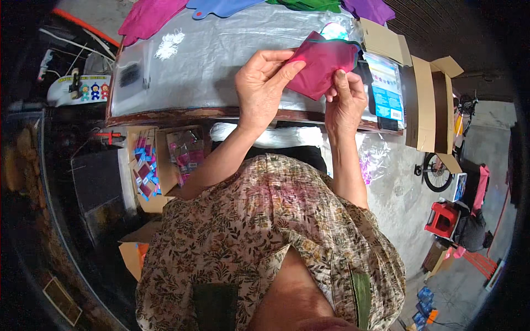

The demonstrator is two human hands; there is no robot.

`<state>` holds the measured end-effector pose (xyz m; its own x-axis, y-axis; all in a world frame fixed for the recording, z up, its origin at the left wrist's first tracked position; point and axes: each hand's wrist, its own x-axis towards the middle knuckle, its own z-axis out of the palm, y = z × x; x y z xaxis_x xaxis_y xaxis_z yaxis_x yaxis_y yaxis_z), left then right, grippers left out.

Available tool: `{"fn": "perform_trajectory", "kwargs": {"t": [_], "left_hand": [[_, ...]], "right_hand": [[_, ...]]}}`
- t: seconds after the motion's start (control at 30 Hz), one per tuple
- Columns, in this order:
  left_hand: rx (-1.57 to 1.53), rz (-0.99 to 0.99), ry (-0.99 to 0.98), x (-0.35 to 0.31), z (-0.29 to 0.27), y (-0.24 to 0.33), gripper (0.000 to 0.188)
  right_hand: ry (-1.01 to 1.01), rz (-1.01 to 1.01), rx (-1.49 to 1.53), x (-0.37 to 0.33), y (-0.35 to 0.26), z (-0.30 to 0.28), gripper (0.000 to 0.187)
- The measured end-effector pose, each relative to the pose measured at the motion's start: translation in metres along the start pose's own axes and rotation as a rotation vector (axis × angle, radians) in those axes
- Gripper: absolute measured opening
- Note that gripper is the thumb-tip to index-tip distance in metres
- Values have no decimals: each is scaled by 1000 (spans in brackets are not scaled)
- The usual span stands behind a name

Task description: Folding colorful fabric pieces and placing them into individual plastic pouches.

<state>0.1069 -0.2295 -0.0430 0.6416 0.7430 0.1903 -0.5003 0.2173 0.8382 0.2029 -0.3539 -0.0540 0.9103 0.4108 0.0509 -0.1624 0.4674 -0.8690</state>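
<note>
A folded dark-pink fabric piece (317,66) with a thin dark green edge is held up over the near part of the table. My left hand (262,83) pinches its left side between thumb and fingers. At its lower right side my right hand (346,99) grips the fabric, thumb on top and fingers curled. Just beyond the fabric lies a shiny clear plastic wrapping (335,30), partly hidden by it. To the right of my right hand is a blue and white printed package (385,88).
The table (204,77) has a silvery cover and a brown wooden edge. White strings (169,44) lie at its left; pink cloth (149,19), blue cloth (221,6) and purple cloth (369,10) line the far side. Open cardboard boxes stand right (422,105) and lower left (165,160).
</note>
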Motion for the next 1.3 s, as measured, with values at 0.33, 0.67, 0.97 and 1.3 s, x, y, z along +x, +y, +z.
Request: {"fn": "perform_trajectory", "kwargs": {"t": [0.33,0.67,0.97,1.3], "left_hand": [[-159,-180,-6,1,-8,-4,14],[-364,-318,-69,-4,-22,-17,24],[-314,-365,37,-3,-14,-9,26],[136,-150,-196,3,-17,6,27]], "right_hand": [[14,2,-52,0,-2,0,8],[-11,9,-99,-4,-9,0,8],[-23,-52,-88,-5,-6,-5,6],[-30,12,-141,-1,-14,-3,10]]}}
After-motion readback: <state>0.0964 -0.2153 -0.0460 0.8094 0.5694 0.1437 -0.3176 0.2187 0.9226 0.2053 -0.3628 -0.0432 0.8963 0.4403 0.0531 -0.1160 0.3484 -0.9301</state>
